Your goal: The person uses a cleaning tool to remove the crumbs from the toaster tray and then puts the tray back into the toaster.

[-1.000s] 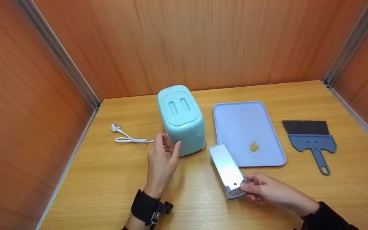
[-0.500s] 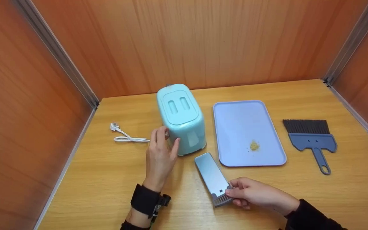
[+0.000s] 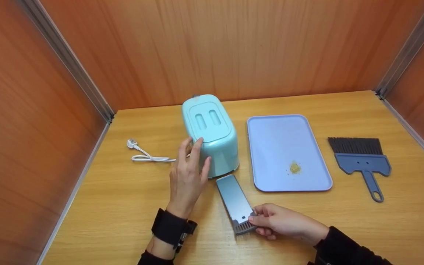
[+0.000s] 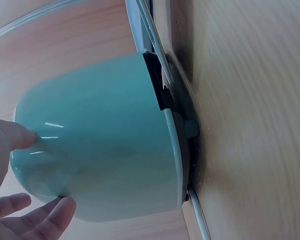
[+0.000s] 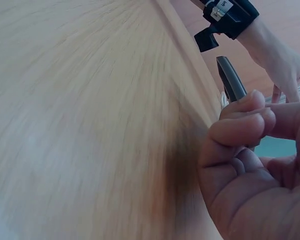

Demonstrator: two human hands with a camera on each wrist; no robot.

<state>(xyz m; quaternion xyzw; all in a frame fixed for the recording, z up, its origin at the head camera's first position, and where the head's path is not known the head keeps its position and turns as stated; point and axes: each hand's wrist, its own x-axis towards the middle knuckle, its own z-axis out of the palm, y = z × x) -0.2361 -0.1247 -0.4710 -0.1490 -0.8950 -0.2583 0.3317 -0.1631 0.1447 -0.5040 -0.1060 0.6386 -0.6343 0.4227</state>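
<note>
A mint-green toaster (image 3: pixel 217 158) with a closed lid stands left of the table's middle. My left hand (image 3: pixel 188 176) rests its spread fingertips against the toaster's near left corner; in the left wrist view its thumb (image 4: pixel 20 136) lies on the smooth shell (image 4: pixel 105 140). My right hand (image 3: pixel 283 222) pinches the slotted grey end of a flat metal crumb tray (image 3: pixel 234 197) between thumb and fingers. The crumb tray's far end is right at the toaster's near base, where a dark slot (image 4: pixel 159 82) shows in the left wrist view.
A lilac tray (image 3: pixel 282 140) right of the toaster bears a small heap of crumbs (image 3: pixel 295 168). Farther right lies a grey hand brush (image 3: pixel 363 162) with dark bristles. The toaster's white cord and plug (image 3: pixel 131 144) lie at the left. Wooden panels (image 3: pixel 212 48) enclose the table.
My right hand has moved the crumb tray leftward, from over the lilac tray's corner to the toaster's base. The left hand's fingers have shifted slightly up the toaster's corner.
</note>
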